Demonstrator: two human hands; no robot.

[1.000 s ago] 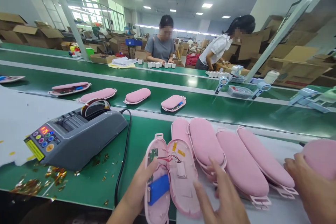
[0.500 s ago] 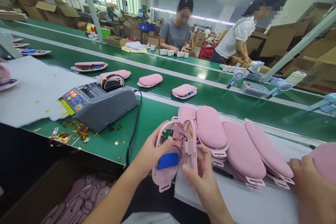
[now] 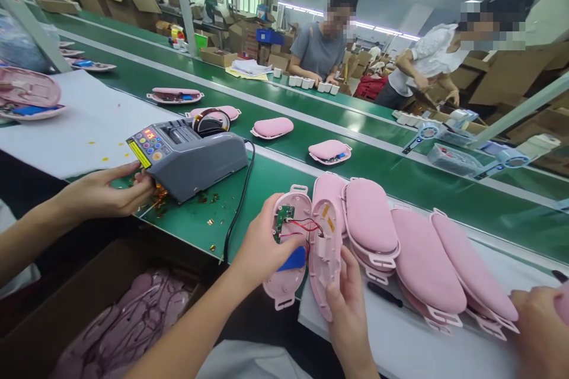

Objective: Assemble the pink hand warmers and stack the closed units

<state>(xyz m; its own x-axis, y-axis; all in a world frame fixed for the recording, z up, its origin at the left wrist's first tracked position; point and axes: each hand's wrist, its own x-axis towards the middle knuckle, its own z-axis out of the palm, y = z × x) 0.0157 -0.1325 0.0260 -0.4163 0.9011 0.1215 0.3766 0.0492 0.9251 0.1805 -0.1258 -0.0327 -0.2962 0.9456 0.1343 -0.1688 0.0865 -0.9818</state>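
Observation:
In front of me my left hand (image 3: pixel 262 243) grips one half of an opened pink casing (image 3: pixel 280 290), its thumb over a blue battery pack (image 3: pixel 293 259). A green circuit board (image 3: pixel 284 219) sits above the battery in that half. My right hand (image 3: pixel 349 302) is closed on the edge of the other pink half (image 3: pixel 322 284), which carries a white part (image 3: pixel 320 247) and amber tape strips (image 3: pixel 329 224). Red and black wires (image 3: pixel 306 225) run between the halves. Just right of them lie stacked closed pink casings (image 3: pixel 371 216).
A grey tape dispenser (image 3: pixel 204 163) stands left, with another person's hand (image 3: pixel 106 192) at its front. Another hand (image 3: pixel 540 314) is at far right. Pink casings (image 3: pixel 273 127) lie on the green conveyor (image 3: pixel 382 157). A box (image 3: pixel 53 308) of pink parts sits below. Two people work opposite.
The right casing half has swung wider, showing its inside. My left thumb has moved down from the board to the battery. Another person's hand has appeared at the tape dispenser. The view has shifted left.

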